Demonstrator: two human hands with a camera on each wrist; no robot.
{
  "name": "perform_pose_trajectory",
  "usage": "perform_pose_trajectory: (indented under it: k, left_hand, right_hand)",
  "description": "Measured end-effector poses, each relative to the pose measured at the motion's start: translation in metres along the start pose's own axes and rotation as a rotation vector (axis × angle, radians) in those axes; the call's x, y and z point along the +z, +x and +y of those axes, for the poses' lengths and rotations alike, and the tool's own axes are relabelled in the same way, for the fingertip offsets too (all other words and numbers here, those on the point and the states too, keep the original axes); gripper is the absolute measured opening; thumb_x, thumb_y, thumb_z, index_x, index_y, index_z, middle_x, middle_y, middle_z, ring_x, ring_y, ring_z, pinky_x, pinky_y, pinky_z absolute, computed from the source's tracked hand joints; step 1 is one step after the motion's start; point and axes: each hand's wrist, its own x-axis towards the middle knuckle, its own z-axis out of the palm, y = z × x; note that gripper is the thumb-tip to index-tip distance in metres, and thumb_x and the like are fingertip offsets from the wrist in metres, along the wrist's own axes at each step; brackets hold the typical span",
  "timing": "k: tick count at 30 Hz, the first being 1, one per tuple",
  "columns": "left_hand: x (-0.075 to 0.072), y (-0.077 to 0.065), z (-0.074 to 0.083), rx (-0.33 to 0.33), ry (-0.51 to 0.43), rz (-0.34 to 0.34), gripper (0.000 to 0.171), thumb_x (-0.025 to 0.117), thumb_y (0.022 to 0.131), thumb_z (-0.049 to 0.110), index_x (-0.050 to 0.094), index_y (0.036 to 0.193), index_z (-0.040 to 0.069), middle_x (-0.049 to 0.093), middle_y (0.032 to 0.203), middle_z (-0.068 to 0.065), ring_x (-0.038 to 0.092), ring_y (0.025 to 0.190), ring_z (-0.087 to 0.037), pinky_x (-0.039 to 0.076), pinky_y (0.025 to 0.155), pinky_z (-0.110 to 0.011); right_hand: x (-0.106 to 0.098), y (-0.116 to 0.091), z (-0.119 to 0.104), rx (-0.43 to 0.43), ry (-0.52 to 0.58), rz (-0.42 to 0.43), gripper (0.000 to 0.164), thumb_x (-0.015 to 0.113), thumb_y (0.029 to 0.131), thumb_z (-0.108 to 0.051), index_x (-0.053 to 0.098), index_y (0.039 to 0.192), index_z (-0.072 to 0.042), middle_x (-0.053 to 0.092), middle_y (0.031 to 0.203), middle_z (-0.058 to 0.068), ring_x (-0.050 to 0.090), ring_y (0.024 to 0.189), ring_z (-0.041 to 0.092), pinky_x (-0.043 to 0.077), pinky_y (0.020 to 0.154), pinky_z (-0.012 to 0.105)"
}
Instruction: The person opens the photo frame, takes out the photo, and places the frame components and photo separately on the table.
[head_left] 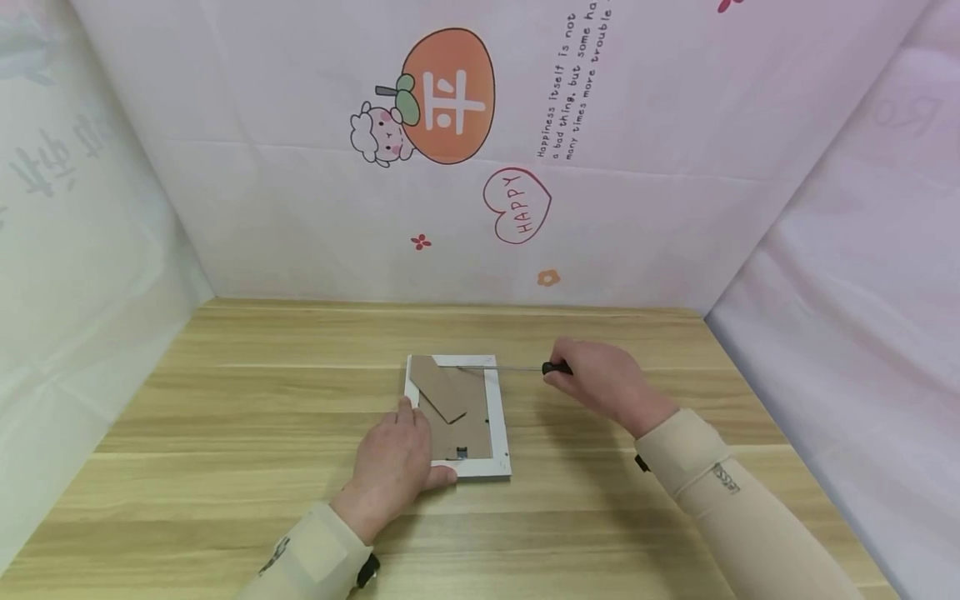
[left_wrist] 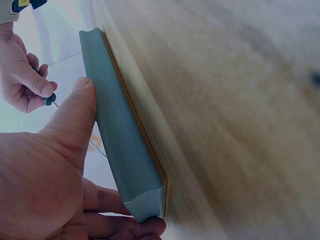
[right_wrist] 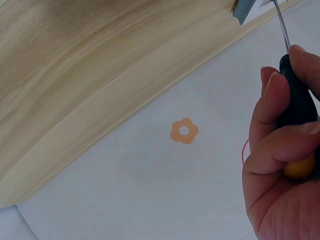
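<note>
A white-bordered picture frame lies face down, its brown backing board and slanting stand leg showing. At the near left corner my left hand grips the frame, thumb along the near edge and fingers at the left side. In the left wrist view the frame's outer side looks blue-grey beside the thumb. My right hand holds a screwdriver by its black handle with a yellow end. Its thin shaft points left, the tip over the backing's far edge, beside the stand leg.
A wood-grain table lies under everything. White printed cloth rises behind it, with more cloth at the left and right. A small metal clip sits at the backing's near edge.
</note>
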Motion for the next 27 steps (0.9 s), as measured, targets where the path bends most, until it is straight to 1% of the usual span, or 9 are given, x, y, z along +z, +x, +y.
perform_pose_trajectory:
  k: [3, 6, 11, 19, 23, 27]
  left_hand:
    - [0.000, 0.000, 0.000, 0.001, -0.002, -0.005, 0.099, 0.080, 0.074, 0.071, 0.064, 0.120, -0.016, 0.062, 0.133, -0.037, 0.067, 0.117, -0.040, 0.059, 0.092, -0.042]
    - [0.001, 0.001, 0.000, 0.001, -0.003, -0.010, 0.100, 0.079, 0.075, 0.071, 0.064, 0.121, -0.016, 0.061, 0.134, -0.037, 0.067, 0.118, -0.041, 0.058, 0.093, -0.042]
    - [0.000, 0.001, -0.001, -0.005, -0.006, -0.011, 0.101, 0.079, 0.074, 0.071, 0.064, 0.122, -0.016, 0.061, 0.134, -0.037, 0.067, 0.118, -0.041, 0.059, 0.092, -0.042]
    - [0.000, 0.001, 0.000, -0.009, -0.018, 0.001, 0.099, 0.082, 0.073, 0.069, 0.064, 0.121, -0.016, 0.061, 0.133, -0.037, 0.068, 0.115, -0.040, 0.060, 0.090, -0.043]
    - [0.000, 0.002, 0.000, -0.011, -0.017, -0.002, 0.099, 0.082, 0.073, 0.069, 0.064, 0.121, -0.016, 0.061, 0.134, -0.037, 0.068, 0.114, -0.041, 0.060, 0.089, -0.043]
    - [0.001, 0.002, -0.001, -0.009, -0.010, 0.003, 0.100, 0.082, 0.072, 0.070, 0.065, 0.120, -0.015, 0.062, 0.133, -0.037, 0.069, 0.112, -0.040, 0.060, 0.086, -0.043]
  right_hand:
    - [-0.002, 0.002, 0.001, 0.015, -0.002, -0.005, 0.019, 0.074, 0.098, -0.033, 0.064, 0.092, -0.017, 0.060, 0.073, -0.008, 0.052, 0.063, 0.010, 0.042, 0.056, 0.028]
    - [-0.005, 0.005, 0.003, 0.029, 0.003, -0.016, 0.018, 0.074, 0.098, -0.033, 0.066, 0.093, -0.018, 0.064, 0.076, -0.009, 0.055, 0.065, 0.009, 0.045, 0.058, 0.029]
    - [-0.007, 0.011, 0.007, 0.041, 0.023, -0.046, 0.017, 0.074, 0.097, -0.035, 0.070, 0.098, -0.018, 0.070, 0.085, -0.009, 0.061, 0.072, 0.008, 0.052, 0.064, 0.033]
    - [-0.011, 0.022, 0.018, 0.028, 0.078, -0.081, 0.019, 0.076, 0.096, -0.035, 0.071, 0.100, -0.017, 0.072, 0.090, -0.006, 0.062, 0.078, 0.012, 0.054, 0.074, 0.037]
    - [-0.015, 0.029, 0.020, 0.031, 0.106, -0.117, 0.019, 0.075, 0.096, -0.036, 0.072, 0.100, -0.017, 0.072, 0.092, -0.005, 0.063, 0.081, 0.013, 0.055, 0.078, 0.039]
    - [-0.018, 0.036, 0.023, 0.045, 0.129, -0.169, 0.021, 0.074, 0.097, -0.037, 0.071, 0.100, -0.016, 0.072, 0.093, -0.004, 0.062, 0.082, 0.014, 0.054, 0.077, 0.039]
